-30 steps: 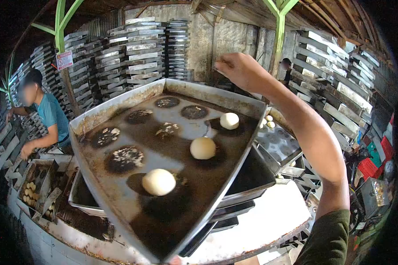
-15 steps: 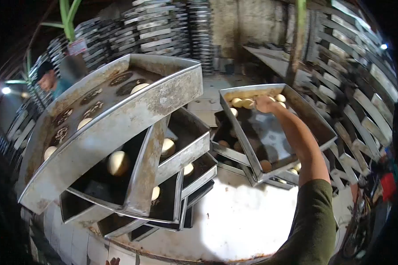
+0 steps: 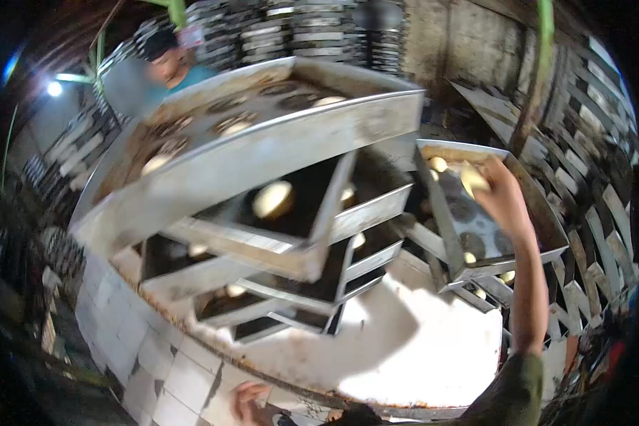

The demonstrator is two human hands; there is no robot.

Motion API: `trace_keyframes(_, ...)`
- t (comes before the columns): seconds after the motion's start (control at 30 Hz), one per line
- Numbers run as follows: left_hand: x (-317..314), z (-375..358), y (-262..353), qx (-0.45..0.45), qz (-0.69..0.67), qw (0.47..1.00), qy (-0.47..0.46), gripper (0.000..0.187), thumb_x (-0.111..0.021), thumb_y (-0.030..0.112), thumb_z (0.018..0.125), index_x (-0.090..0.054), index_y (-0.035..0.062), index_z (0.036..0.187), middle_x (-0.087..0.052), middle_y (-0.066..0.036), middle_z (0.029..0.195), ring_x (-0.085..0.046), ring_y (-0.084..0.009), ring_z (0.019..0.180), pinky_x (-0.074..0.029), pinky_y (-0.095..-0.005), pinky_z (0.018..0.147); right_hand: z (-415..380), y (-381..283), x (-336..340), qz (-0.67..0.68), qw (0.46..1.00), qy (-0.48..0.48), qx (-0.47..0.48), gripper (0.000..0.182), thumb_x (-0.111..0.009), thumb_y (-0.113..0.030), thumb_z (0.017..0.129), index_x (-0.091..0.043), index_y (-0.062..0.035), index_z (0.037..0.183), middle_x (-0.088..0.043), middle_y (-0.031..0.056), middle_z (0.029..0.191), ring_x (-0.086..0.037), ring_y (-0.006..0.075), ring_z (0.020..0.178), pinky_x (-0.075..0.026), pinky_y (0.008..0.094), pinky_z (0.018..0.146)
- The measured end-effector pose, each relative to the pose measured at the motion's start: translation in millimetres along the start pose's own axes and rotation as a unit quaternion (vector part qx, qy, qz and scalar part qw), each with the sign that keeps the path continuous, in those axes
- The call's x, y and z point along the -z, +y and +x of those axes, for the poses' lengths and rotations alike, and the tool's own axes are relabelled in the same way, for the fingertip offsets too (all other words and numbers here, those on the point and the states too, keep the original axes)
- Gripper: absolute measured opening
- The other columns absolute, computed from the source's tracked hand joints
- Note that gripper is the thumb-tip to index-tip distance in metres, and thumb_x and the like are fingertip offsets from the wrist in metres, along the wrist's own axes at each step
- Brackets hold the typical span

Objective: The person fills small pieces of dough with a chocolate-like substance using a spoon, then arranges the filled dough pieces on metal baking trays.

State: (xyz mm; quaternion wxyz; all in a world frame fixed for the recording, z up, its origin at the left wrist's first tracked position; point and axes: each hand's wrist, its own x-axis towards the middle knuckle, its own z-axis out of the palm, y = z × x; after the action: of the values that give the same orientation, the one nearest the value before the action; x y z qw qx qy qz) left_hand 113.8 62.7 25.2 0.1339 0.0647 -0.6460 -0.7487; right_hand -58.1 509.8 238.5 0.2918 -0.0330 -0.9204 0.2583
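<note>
At the right tray [image 3: 486, 268], my right hand [image 3: 505, 202] is closed around pale yellow dough [image 3: 473, 179], lifted above the tray floor and blurred by motion. Another dough ball [image 3: 438, 165] sits in the tray's far left corner, and a small one [image 3: 469, 258] lies near its front. Down at the bottom edge of the view, my left hand [image 3: 248, 401] shows a few loosely bent fingers, apart, with nothing visible in them. It is nearest the tiled table edge. A large metal tray [image 3: 334, 138] tops the left stack, holding a few dough balls [image 3: 155, 163].
Below the top left tray, more trays are stacked crosswise, with a dough ball [image 3: 273, 199] in one. A white tabletop [image 3: 433, 348] lies between the stacks. Behind the left stack is a person [image 3: 181, 71]. Tall tray piles [image 3: 319, 42] line the back, and a pole [image 3: 536, 85] stands at right.
My right hand has lifted dough from the tray's far end, and fewer balls remain there. My left hand shows more at the bottom edge. The camera has turned, shifting the scene rightward.
</note>
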Motion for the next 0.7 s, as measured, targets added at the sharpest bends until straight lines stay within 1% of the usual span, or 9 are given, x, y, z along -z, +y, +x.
trace_keyframes(0.03, -17, -4, 27, 0.154, -0.100, 0.982, -0.040, 0.039, -0.047, 0.035, 0.088, -0.058, -0.0020, 0.094, -0.058, -0.016, 0.096, -0.057, -0.0281, 0.082, -0.046, -0.0396, 0.082, -46, -28, -11, 0.095, 0.993, 0.048, 0.056, 0.033, -0.057, 0.003, 0.066, -0.049, 0.0013, 0.097, -0.051, 0.0055, 0.070, -0.047, 0.0156, 0.061, -0.041, 0.0267, 0.057)
trace_keyframes(0.1, -3, 4, 12, 0.098, -0.251, 0.911, -0.313, 0.051, -0.049, 0.032, 0.089, -0.043, -0.0077, 0.120, -0.049, -0.020, 0.122, -0.038, -0.0345, 0.123, -0.029, -0.0434, 0.103, -152, -91, -62, 0.090, 0.985, 0.122, 0.085, 0.055, -0.069, -0.004, 0.060, -0.047, 0.0010, 0.109, -0.054, 0.0104, 0.080, -0.053, 0.0190, 0.075, -0.044, 0.0313, 0.069)
trace_keyframes(0.23, 55, 6, 6, 0.179, -0.328, 0.908, -0.188, 0.045, -0.036, 0.026, 0.095, -0.033, -0.0025, 0.130, -0.046, -0.016, 0.126, -0.049, -0.0243, 0.111, -0.038, -0.0390, 0.097, -301, -252, -197, 0.067, 0.919, -0.367, 0.130, 0.028, -0.066, -0.018, 0.069, -0.059, -0.0032, 0.091, -0.053, 0.0196, 0.093, -0.050, 0.0370, 0.096, -0.041, 0.0416, 0.084)
trace_keyframes(0.3, 125, 21, 15, 0.237, -0.246, 0.936, -0.082, 0.032, -0.039, 0.015, 0.093, -0.041, -0.0027, 0.120, -0.050, -0.013, 0.118, -0.050, -0.0229, 0.112, -0.042, -0.0369, 0.095, -344, -308, -234, 0.188, 0.873, -0.299, 0.335, 0.024, -0.061, -0.018, 0.076, -0.061, -0.0022, 0.094, -0.059, 0.0160, 0.086, -0.056, 0.0296, 0.090, -0.045, 0.0365, 0.079)
trace_keyframes(0.4, 210, 24, -16, 0.176, -0.266, 0.944, 0.087, 0.036, -0.042, 0.009, 0.091, -0.038, -0.0047, 0.124, -0.050, -0.014, 0.120, -0.049, -0.0239, 0.112, -0.040, -0.0361, 0.098, -344, -354, -260, 0.328, 0.781, -0.524, 0.086, 0.023, -0.055, -0.014, 0.085, -0.057, -0.0006, 0.104, -0.064, 0.0129, 0.083, -0.062, 0.0177, 0.071, -0.049, 0.0275, 0.068)
trace_keyframes(0.47, 235, 23, -43, 0.159, -0.200, 0.967, 0.017, 0.038, -0.043, 0.007, 0.090, -0.037, -0.0040, 0.126, -0.049, -0.014, 0.121, -0.048, -0.0231, 0.112, -0.037, -0.0356, 0.099, -344, -395, -319, 0.394, 0.879, -0.255, 0.083, 0.012, -0.054, -0.010, 0.086, -0.060, -0.0011, 0.092, -0.064, 0.0105, 0.086, -0.062, 0.0186, 0.079, -0.045, 0.0333, 0.081)
trace_keyframes(0.57, 235, 56, -7, 0.208, -0.337, 0.917, -0.054, 0.054, -0.049, 0.005, 0.079, -0.033, -0.0032, 0.131, -0.046, -0.011, 0.126, -0.042, -0.0200, 0.116, -0.030, -0.0327, 0.101, -310, -411, -445, 0.516, 0.791, -0.302, -0.131, 0.036, -0.043, -0.033, 0.093, -0.056, 0.0011, 0.097, -0.060, 0.0099, 0.083, -0.056, 0.0171, 0.080, -0.043, 0.0294, 0.074)
trace_keyframes(0.6, 259, 72, -42, 0.132, -0.147, 0.976, -0.091, 0.056, -0.049, 0.008, 0.078, -0.034, -0.0035, 0.130, -0.046, -0.012, 0.126, -0.042, -0.0207, 0.117, -0.030, -0.0331, 0.101, -286, -417, -468, 0.361, 0.883, -0.287, -0.089, 0.037, -0.046, -0.034, 0.091, -0.054, 0.0011, 0.099, -0.059, 0.0124, 0.089, -0.056, 0.0170, 0.083, -0.044, 0.0296, 0.075)
trace_keyframes(0.7, 286, 134, -23, 0.174, -0.517, 0.832, -0.098, 0.053, -0.047, 0.004, 0.080, -0.031, -0.0039, 0.131, -0.043, -0.015, 0.128, -0.045, -0.0244, 0.117, -0.033, -0.0333, 0.101, -237, -397, -598, 0.216, 0.976, -0.018, 0.010, 0.034, -0.059, -0.017, 0.081, -0.045, 0.0042, 0.104, -0.053, 0.0222, 0.098, -0.051, 0.0353, 0.092, -0.038, 0.0410, 0.084)
